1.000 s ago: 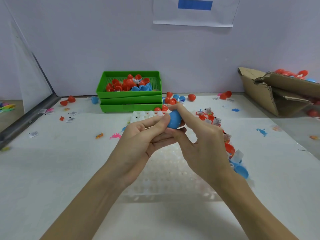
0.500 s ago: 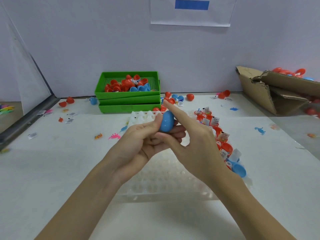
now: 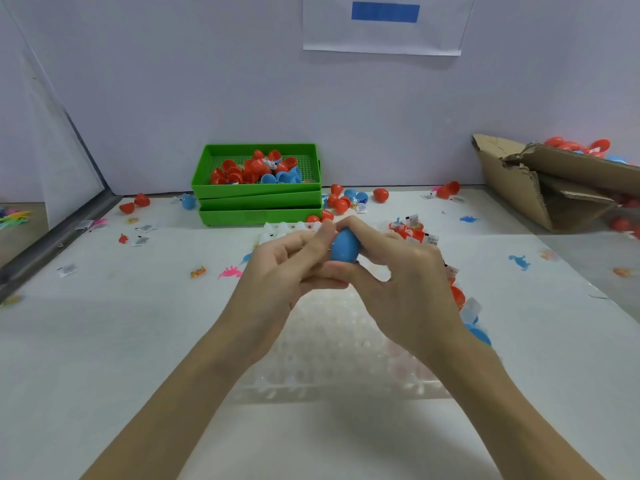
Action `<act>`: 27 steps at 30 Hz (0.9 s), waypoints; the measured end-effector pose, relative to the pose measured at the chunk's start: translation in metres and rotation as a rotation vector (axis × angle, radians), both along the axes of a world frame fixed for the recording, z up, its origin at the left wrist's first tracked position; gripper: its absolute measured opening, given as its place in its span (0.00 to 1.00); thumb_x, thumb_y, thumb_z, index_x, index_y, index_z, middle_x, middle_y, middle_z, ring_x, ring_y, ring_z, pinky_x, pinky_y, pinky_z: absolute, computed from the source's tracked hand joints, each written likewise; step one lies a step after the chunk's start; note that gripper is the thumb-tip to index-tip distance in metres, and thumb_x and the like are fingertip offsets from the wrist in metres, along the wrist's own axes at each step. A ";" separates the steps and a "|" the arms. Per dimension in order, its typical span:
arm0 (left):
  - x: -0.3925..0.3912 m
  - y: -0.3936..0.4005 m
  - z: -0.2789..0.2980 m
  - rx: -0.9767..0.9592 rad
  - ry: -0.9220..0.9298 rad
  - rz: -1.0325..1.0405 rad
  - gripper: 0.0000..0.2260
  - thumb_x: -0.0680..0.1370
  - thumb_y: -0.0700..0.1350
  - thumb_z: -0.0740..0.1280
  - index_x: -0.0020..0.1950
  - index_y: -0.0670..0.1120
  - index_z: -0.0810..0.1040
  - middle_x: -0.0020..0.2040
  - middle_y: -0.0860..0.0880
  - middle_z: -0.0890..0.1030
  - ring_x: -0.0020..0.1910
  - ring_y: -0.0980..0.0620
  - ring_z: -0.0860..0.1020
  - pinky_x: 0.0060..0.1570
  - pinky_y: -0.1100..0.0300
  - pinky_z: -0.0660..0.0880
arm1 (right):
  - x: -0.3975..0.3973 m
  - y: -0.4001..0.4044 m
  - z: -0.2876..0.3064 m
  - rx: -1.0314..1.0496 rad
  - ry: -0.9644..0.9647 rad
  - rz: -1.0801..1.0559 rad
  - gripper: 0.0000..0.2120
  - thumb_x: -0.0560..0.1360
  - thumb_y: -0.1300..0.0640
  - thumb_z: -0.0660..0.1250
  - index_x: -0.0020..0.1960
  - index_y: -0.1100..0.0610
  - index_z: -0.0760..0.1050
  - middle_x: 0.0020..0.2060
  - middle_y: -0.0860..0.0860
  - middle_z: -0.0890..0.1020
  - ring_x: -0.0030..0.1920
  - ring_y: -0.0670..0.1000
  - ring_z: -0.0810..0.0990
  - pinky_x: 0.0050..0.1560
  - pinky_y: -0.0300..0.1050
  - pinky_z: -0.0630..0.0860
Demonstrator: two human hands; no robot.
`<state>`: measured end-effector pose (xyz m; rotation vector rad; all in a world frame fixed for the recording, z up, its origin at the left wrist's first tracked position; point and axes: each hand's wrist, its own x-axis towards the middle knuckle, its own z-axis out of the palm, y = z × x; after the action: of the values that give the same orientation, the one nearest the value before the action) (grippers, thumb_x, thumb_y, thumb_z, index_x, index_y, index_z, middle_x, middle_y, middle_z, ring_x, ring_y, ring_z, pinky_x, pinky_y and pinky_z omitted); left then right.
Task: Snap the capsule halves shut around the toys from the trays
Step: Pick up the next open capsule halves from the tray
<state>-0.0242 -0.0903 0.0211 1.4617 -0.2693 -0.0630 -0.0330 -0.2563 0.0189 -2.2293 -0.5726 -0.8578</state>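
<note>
Tabletop green tray (image 3: 257,192) of capsule halves (image 3: 254,169)

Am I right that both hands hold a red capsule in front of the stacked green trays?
Not quite: the head view shows the capsule is blue, not red. The left hand and right hand do both hold it, in front of the stacked green trays.
</note>
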 end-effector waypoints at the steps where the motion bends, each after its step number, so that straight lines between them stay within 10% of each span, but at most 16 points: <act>1: -0.001 0.000 0.000 0.019 -0.016 0.005 0.19 0.76 0.55 0.71 0.58 0.42 0.85 0.51 0.41 0.88 0.51 0.42 0.87 0.59 0.47 0.83 | 0.001 0.000 -0.002 -0.045 -0.007 -0.012 0.21 0.74 0.54 0.77 0.66 0.55 0.80 0.44 0.46 0.86 0.40 0.44 0.77 0.47 0.26 0.71; 14: 0.003 0.014 0.004 -0.408 0.174 -0.510 0.20 0.80 0.55 0.71 0.63 0.42 0.85 0.62 0.42 0.85 0.64 0.47 0.83 0.63 0.57 0.79 | -0.010 0.007 0.006 0.512 0.237 0.477 0.28 0.75 0.55 0.73 0.74 0.58 0.73 0.67 0.46 0.81 0.67 0.47 0.80 0.65 0.43 0.78; 27: -0.008 0.002 0.005 -0.536 0.212 -0.522 0.19 0.85 0.48 0.59 0.68 0.41 0.82 0.68 0.36 0.80 0.70 0.42 0.78 0.65 0.54 0.77 | -0.015 0.013 0.006 0.566 0.121 0.422 0.18 0.78 0.60 0.73 0.66 0.61 0.79 0.57 0.51 0.85 0.58 0.54 0.85 0.57 0.44 0.82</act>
<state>-0.0318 -0.0884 0.0262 0.8168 -0.4496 -0.5252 -0.0482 -0.2433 0.0244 -1.5596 -0.6209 -0.5691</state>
